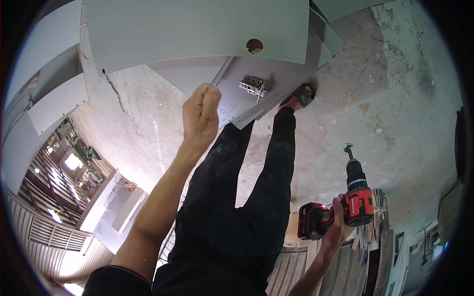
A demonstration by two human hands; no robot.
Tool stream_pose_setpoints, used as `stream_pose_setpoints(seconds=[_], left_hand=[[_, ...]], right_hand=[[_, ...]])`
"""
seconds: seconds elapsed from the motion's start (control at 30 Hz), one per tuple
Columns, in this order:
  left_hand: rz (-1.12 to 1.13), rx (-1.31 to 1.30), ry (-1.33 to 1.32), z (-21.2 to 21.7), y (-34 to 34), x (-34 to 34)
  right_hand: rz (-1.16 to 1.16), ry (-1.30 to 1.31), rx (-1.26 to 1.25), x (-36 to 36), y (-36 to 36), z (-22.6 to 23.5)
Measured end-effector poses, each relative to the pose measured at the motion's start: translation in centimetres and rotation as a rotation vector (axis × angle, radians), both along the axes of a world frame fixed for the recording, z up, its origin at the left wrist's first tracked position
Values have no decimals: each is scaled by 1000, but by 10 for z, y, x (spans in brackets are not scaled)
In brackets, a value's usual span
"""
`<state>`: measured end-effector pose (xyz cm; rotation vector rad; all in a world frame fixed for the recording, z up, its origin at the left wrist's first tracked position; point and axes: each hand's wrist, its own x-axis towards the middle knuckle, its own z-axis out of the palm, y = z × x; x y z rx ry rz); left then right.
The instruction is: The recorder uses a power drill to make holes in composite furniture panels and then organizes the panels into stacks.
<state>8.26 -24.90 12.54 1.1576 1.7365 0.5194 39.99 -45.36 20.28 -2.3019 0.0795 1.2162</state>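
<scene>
My right hand (334, 222) is wrapped round the handle of a red and black cordless drill (357, 204), out to the right over the floor. A bit with a greenish tip (348, 148) points away from me in its chuck. My left hand (201, 113) is closed in a fist in front of the panels; whether anything is inside it is hidden. Beyond it lies a large grey-green panel (192, 29) with a round hole (255, 47) near its near edge. Several metal cabinet hinges (253, 86) lie together on a lower grey board (232, 98), to the right of my left hand.
My foot in a dark sandal (305, 93) stands on the stained concrete floor (340, 113), beside the lower board. More pale panels (57, 103) stand at the left. Bundled strips (377, 212) lie behind the drill, and corrugated sheeting (291, 269) is at the bottom.
</scene>
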Motion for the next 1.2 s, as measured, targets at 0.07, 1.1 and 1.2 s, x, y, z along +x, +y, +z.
stream_pose_setpoints(seconds=[0.07, 1.1, 1.2], left_hand=[[-6, -69, 39, 4, -8, 11], [-762, 831, 591, -37, 63, 44], [-770, 835, 591, -31, 64, 45]], right_hand=[[14, 6, 4, -1, 2, 2], [59, 29, -27, 4, 8, 13], [66, 36, -13, 3, 11, 16]])
